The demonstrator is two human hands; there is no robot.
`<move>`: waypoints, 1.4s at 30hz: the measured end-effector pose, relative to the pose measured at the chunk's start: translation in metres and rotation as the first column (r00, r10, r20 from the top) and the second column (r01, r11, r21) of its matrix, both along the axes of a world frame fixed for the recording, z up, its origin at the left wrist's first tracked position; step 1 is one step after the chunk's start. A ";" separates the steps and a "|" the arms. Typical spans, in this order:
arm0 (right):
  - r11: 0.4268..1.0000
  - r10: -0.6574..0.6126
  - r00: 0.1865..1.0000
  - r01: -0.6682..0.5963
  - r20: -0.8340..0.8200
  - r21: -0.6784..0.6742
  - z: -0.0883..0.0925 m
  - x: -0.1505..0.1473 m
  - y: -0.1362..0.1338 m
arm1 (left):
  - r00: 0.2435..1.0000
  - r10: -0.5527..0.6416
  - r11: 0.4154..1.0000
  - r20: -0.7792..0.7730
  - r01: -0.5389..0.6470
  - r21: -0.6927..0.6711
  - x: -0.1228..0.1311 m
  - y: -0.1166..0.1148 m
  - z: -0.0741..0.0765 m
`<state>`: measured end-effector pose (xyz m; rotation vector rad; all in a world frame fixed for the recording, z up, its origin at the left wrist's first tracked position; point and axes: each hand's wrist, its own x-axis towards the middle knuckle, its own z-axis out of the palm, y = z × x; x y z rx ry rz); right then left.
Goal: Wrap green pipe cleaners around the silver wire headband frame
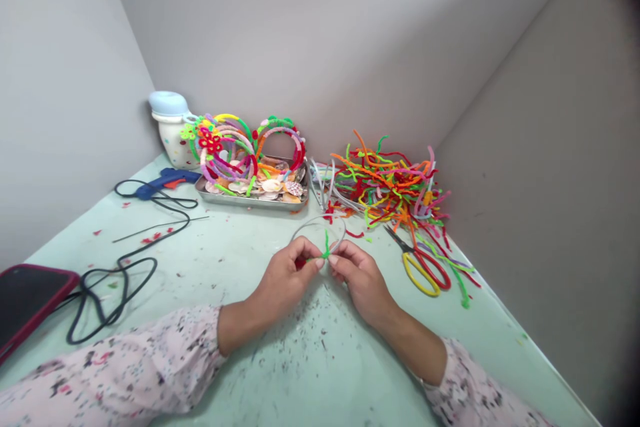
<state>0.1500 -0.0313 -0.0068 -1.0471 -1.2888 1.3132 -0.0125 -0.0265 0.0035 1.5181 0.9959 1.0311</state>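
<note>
My left hand [287, 277] and my right hand [361, 278] meet at the middle of the pale green table [240, 260]. Both pinch a clear plastic headband [306, 227] that arches away from me. A green pipe cleaner [327, 245] sits at the spot where my fingertips come together and pokes upward. A bit of red shows under my left fingers. Both hands have their fingers pressed closed on the band.
A heap of coloured pipe cleaners [393, 187] lies at the back right, with yellow and red scissors [423, 267] beside it. A metal tray [250, 199] holds shells and wrapped headbands [235, 147]. A blue glue gun [163, 181], its black cord [125, 260], a phone [27, 300] and a white jar [173, 130] lie to the left.
</note>
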 end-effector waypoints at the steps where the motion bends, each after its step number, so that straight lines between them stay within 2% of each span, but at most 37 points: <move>1: 1.000 -0.002 1.000 0.002 -0.011 -0.004 -0.001 0.000 0.000 | 1.000 -0.002 1.000 -0.002 0.002 0.004 0.000 0.000 0.000; 10: 0.999 -0.016 1.000 0.015 -0.009 -0.051 -0.002 0.000 0.001 | 1.000 0.012 1.000 -0.018 -0.012 -0.008 0.001 0.000 0.000; 20: 0.999 -0.001 0.999 0.004 0.045 -0.051 -0.001 0.000 0.001 | 0.998 -0.036 0.999 -0.057 0.037 0.005 0.001 -0.001 0.002; 30: 0.997 -0.049 0.999 0.048 -0.012 -0.053 -0.004 -0.002 0.002 | 0.991 0.056 0.996 -0.121 -0.048 0.072 0.001 0.002 0.001; 35: 0.994 -0.082 0.997 0.081 -0.007 -0.069 -0.007 -0.002 0.004 | 0.988 0.056 0.992 -0.146 -0.038 0.123 0.001 0.003 0.001; 42: 0.995 -0.075 0.997 0.075 0.002 -0.072 -0.006 -0.002 0.004 | 0.990 0.055 0.994 -0.129 -0.042 0.105 0.001 0.004 0.000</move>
